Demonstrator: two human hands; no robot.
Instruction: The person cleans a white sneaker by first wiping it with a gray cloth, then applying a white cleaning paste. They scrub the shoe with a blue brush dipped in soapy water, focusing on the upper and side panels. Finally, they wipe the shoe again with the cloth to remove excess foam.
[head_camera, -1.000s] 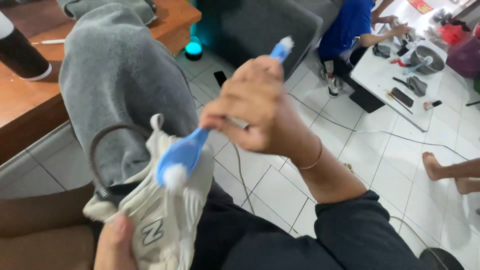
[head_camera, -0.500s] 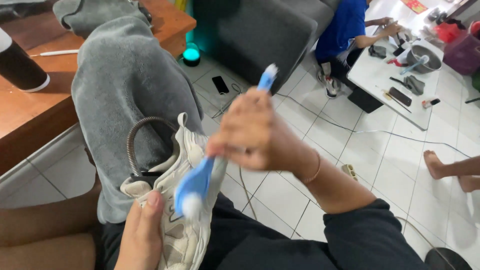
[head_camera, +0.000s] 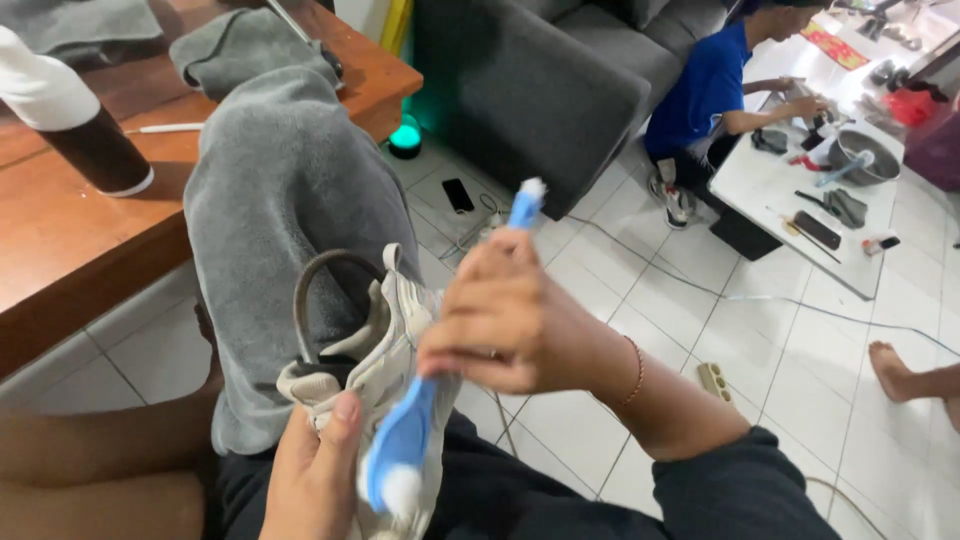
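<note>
The right hand (head_camera: 505, 320) is closed around the middle of a blue brush (head_camera: 440, 395), which slants from upper right to lower left — its white-tipped lower end lies against the side of a pale grey sneaker (head_camera: 375, 370). The left hand (head_camera: 315, 475) grips the sneaker from below, thumb up along its side, holding it over the person's lap. The shoe rests against a grey towel (head_camera: 275, 220) draped across the raised knee. To the left stands a brown wooden table (head_camera: 90, 240) bearing a dark cylinder with a white top (head_camera: 70, 125). Beyond, on the white tiled floor (head_camera: 760, 340), a person in a blue shirt (head_camera: 705, 85) sits at a low white table (head_camera: 770, 190) beside a dark grey sofa (head_camera: 540, 90).
</note>
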